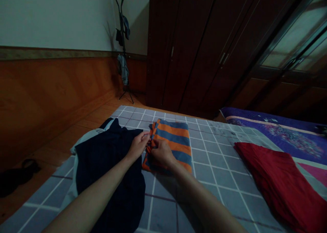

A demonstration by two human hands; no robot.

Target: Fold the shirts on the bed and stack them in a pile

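A folded orange-and-blue striped garment [176, 136] lies on the grey checked bedsheet [209, 158]. My left hand [140, 143] is at its left edge, with thumb and fingers closed on the bunched fabric there. My right hand [161, 152] pinches the same edge slightly lower, its knuckles over the stripes. The exact fingertip grip is partly hidden and dark. Under my left forearm lies a dark navy garment [109, 161], loosely spread, with a pale cloth [87, 136] showing beneath it.
A folded red garment [278, 178] rests at the right of the bed. Beyond it is a purple floral cover [270, 125]. Dark wardrobes [194, 48] line the far side. A coat stand [124, 42] stands in the corner, and a black item [17, 176] lies on the floor at left.
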